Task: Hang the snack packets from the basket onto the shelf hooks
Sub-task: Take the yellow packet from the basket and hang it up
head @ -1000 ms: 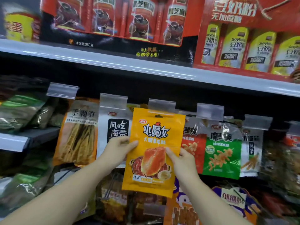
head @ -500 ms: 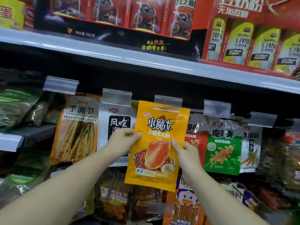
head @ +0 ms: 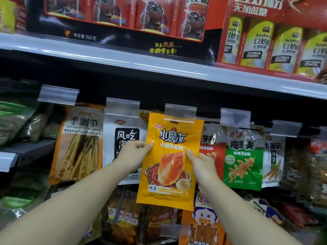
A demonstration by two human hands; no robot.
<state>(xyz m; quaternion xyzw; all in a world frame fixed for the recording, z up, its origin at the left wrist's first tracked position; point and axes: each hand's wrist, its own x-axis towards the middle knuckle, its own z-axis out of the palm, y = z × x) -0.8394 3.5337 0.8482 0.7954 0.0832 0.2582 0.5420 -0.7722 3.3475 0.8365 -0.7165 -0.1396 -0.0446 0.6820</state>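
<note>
Left hand [head: 133,152] and right hand [head: 201,162] pinch the glossy flat orange packet [head: 169,161]; its top meets a clear plastic tag [head: 180,113].

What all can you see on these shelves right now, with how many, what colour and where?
orange glossy snack packet: one, orange-yellow, centre, top edge under a clear tag
clear plastic price-tag holders: at least five, transparent, in a row above the hanging packets
white seaweed packet: one, white with black label, left of the orange packet
brown bamboo-shoot packet: one, orange-brown, further left
green and red snack packet: one, right of centre
yellow-green soybean powder pouches: four visible, upper shelf, right
red boxed set: one, upper shelf, left
left hand: pinches the packet's left edge
right hand: pinches its right edge
</note>
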